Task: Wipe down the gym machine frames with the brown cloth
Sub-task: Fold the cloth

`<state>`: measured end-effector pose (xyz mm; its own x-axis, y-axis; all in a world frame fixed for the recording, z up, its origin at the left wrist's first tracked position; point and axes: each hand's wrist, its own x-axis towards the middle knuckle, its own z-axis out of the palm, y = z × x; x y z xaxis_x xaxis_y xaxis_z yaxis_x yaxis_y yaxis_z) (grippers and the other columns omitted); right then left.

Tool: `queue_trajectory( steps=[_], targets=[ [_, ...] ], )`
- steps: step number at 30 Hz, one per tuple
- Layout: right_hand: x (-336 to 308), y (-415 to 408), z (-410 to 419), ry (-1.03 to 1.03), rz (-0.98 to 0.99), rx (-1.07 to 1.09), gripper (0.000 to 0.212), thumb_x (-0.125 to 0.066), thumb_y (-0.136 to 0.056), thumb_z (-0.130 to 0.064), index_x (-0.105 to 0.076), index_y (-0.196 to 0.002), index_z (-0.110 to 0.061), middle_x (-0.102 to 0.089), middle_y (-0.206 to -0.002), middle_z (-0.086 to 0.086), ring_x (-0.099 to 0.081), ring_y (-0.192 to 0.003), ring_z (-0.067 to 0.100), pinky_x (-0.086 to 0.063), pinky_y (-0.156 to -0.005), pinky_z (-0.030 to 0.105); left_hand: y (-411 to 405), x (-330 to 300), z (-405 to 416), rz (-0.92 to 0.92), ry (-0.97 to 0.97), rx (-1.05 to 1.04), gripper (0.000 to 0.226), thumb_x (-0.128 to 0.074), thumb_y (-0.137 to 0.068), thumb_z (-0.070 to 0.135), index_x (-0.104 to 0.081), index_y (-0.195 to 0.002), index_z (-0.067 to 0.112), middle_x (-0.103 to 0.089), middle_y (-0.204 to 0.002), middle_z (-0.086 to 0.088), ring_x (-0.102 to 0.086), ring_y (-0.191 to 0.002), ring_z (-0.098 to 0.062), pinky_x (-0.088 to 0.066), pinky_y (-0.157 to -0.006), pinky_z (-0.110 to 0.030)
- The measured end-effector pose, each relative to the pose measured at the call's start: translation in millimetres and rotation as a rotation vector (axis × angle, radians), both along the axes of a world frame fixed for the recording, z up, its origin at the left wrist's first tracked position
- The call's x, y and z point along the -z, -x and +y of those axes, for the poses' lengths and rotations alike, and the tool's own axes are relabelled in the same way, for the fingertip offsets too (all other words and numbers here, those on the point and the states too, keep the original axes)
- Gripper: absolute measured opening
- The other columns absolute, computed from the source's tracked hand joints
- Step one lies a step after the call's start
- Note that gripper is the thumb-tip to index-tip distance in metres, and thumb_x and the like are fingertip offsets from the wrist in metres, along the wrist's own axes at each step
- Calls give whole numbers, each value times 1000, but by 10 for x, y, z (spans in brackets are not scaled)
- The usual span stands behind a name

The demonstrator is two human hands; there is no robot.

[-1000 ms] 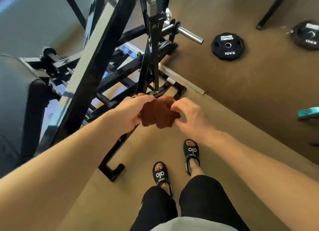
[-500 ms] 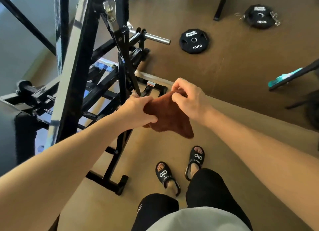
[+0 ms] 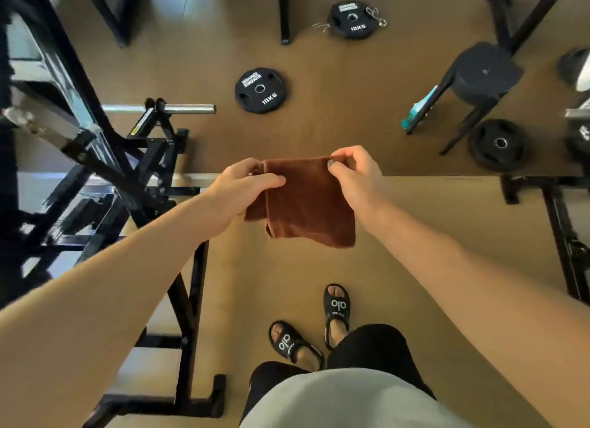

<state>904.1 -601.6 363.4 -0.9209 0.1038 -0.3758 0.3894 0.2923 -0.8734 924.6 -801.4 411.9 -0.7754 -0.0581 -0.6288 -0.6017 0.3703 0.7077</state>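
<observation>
The brown cloth [image 3: 308, 200] hangs folded in front of me, stretched flat between both hands above the floor. My left hand [image 3: 242, 184] pinches its upper left corner and my right hand [image 3: 354, 172] pinches its upper right corner. The black gym machine frame [image 3: 134, 184] stands to the left, its bars and base rails running down beside my left forearm. The cloth is clear of the frame and touches nothing else.
Two 10 kg plates [image 3: 260, 90] [image 3: 352, 18] lie on the brown floor ahead, a steel bar sleeve [image 3: 188, 109] juts from the machine. A black stool [image 3: 482, 76], another plate [image 3: 498, 145] and a second frame [image 3: 565, 236] stand right. My sandalled feet [image 3: 335, 312] are below.
The cloth went from bunched between my hands to spread out flat, my hands moving apart. My view swung right, away from the machine frame, bringing the stool and right frame into sight.
</observation>
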Motion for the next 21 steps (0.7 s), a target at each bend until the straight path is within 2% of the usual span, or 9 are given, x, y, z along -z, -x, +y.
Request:
queue_trajectory(
  steps=[2,5,7,9,12,14,15,17,21],
  targets=[
    [-16,70,237,47,-28,99,16,-59,-100,-22,-62,-116,-18,-65,-112,-2,-60,-100,11,-47,-86,23,169,26,288,-16,-47,-55,18,-71,-91,34,-63,-104,26,-70,-109,-2,-68,-104,-23,-55,-97,-46],
    [-21,171,552,129,-64,266,16,-64,-96,-25,-64,-112,-19,-68,-112,1,-63,-105,17,-51,-93,33,398,67,693,-7,-30,-56,22,-71,-86,44,-58,-99,31,-66,-113,2,-66,-106,-20,-54,-99,-44],
    [-24,231,786,244,-142,344,23,-68,-93,-32,-66,-109,-16,-70,-110,3,-67,-105,22,-54,-94,39,533,83,922,-4,-5,-13,33,-68,-77,52,-59,-102,32,-67,-113,3,-67,-104,-20,-55,-97,-44],
    [-56,253,1032,488,-276,335,26,-70,-94,-33,-68,-105,-10,-71,-103,7,-69,-97,23,-55,-86,35,661,111,1137,35,31,33,30,-64,-84,51,-59,-105,30,-67,-111,4,-67,-103,-21,-56,-96,-45],
    [-53,268,1335,699,-383,254,33,-73,-91,-18,-69,-121,-4,-74,-113,15,-71,-98,21,-56,-87,32,840,164,1410,81,90,55,33,-60,-87,52,-57,-111,29,-63,-110,7,-64,-105,-19,-52,-98,-45],
    [-8,336,1468,719,-367,256,51,-75,-86,-6,-61,-134,0,-73,-121,16,-73,-107,25,-57,-93,36,967,171,1541,40,36,34,44,-65,-73,60,-58,-105,31,-66,-113,6,-66,-106,-19,-53,-98,-44],
    [17,391,1513,696,-348,247,47,-73,-86,-1,-62,-132,0,-74,-119,15,-73,-109,28,-58,-91,35,1042,179,1587,-13,-22,27,54,-70,-66,62,-61,-106,28,-69,-115,3,-68,-105,-19,-55,-96,-43],
    [76,540,1581,632,-322,260,33,-71,-86,3,-70,-119,-4,-77,-110,11,-74,-104,27,-59,-87,34,1201,188,1652,-170,-192,47,69,-84,-62,52,-65,-118,15,-74,-115,-3,-73,-101,-20,-57,-93,-40],
    [126,915,1629,586,-324,407,36,-79,-80,-1,-72,-114,-9,-78,-106,9,-74,-104,29,-57,-98,45,1585,256,1725,-308,-341,154,45,-78,-86,12,-61,-127,6,-74,-115,-8,-72,-105,-22,-56,-96,-40]
  ],
)
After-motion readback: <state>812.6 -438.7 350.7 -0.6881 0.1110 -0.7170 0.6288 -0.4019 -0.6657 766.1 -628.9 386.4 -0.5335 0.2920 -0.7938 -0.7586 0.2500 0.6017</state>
